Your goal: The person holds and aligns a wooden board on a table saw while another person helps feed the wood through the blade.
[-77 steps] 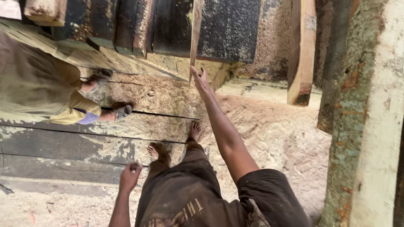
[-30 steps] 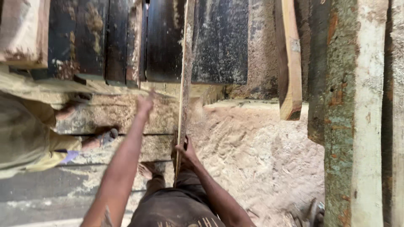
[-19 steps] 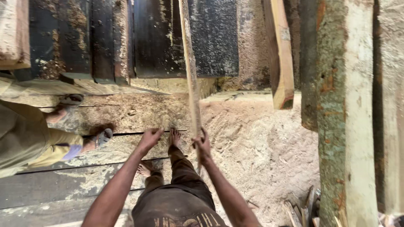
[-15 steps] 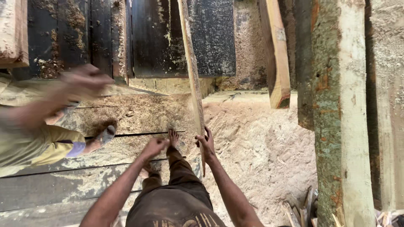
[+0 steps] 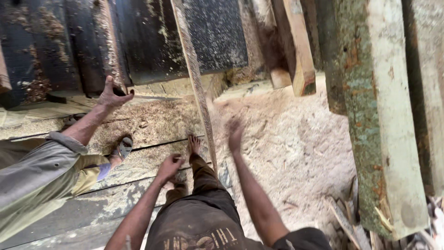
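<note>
Thin plank [image 5: 196, 88] stands on edge between our hands, long axis running away from us up toward the dark boards. Right hand [image 5: 235, 134] is blurry, spread, just beside it, nearer; left hand [image 5: 169, 165] loose, empty.

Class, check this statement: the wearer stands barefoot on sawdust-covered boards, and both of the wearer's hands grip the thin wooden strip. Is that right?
Not quite. In the head view neither the left hand nor the right hand grips the thin wooden strip; both are open beside it. Barefoot on sawdust-covered boards is right.
</note>
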